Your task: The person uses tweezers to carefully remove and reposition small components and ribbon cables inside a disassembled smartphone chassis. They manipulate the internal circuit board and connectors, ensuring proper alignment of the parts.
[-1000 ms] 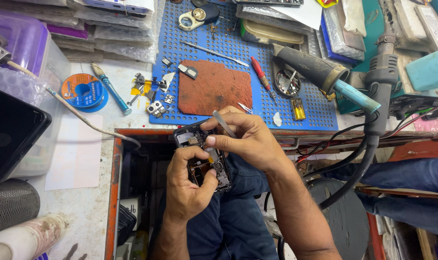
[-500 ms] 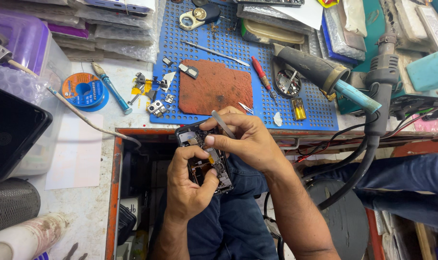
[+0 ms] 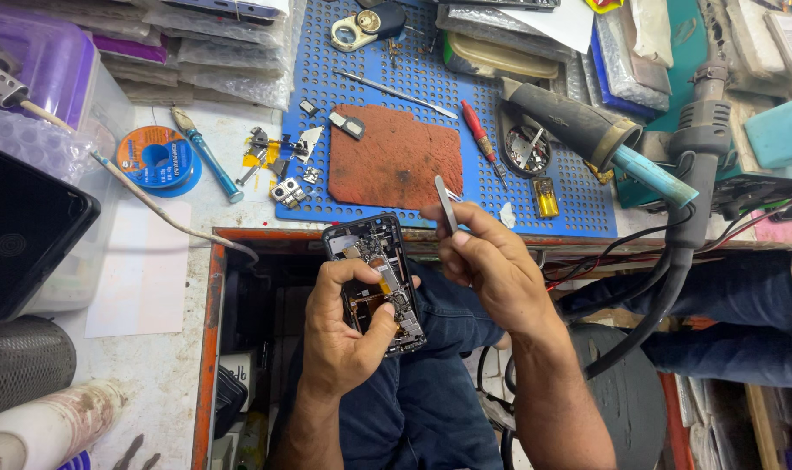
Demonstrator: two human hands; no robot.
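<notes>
Gripping an opened black phone body (image 3: 376,278), the left hand (image 3: 348,335) curls tight; the right hand (image 3: 492,265) pinches metal tweezers (image 3: 445,204) near round blue solder spool (image 3: 159,159).

View, head-worn camera: single viewpoint, set above the seated person and facing steeply down over the lap and the near edge of the workbench. Range: close; the left hand (image 3: 348,335) and right hand (image 3: 492,265) sat at frame centre, forearms running out through the bottom edge. Upper half of frame: the perforated blue work mat (image 3: 570,187) and grey-white bench top (image 3: 165,348), seen almost from overhead, far side at the top. Lower half: dark blue trousers (image 3: 431,400) and floor. Right edge: another person's blue-clad leg (image 3: 727,331). No second view; nothing shared.
</notes>
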